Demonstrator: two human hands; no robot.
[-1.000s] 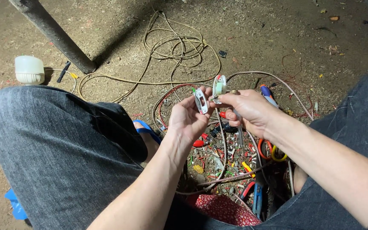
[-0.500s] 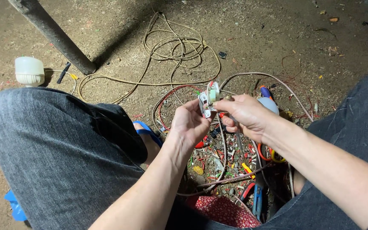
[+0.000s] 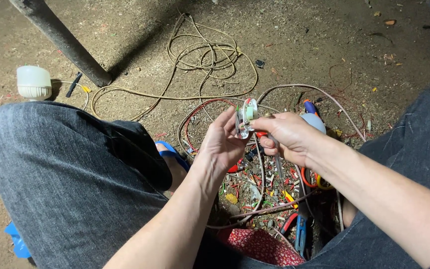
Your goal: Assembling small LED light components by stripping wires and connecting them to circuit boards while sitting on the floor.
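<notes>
Both hands' fingers (image 3: 235,130) pinch a small white plug (image 3: 245,117) (wired).

The scene is seen from one head-worn camera, aimed steeply down past the knees at the dirt ground (image 3: 324,40). The view is close: the left hand (image 3: 222,144) and right hand (image 3: 287,134) are met at frame centre around a small switch (image 3: 245,117). Above the grip coiled cable (image 3: 200,55) is shown; below it, wire scraps (image 3: 265,184). No second view is given.

Bare dirt floor (image 3: 324,40), harshly lit
</notes>
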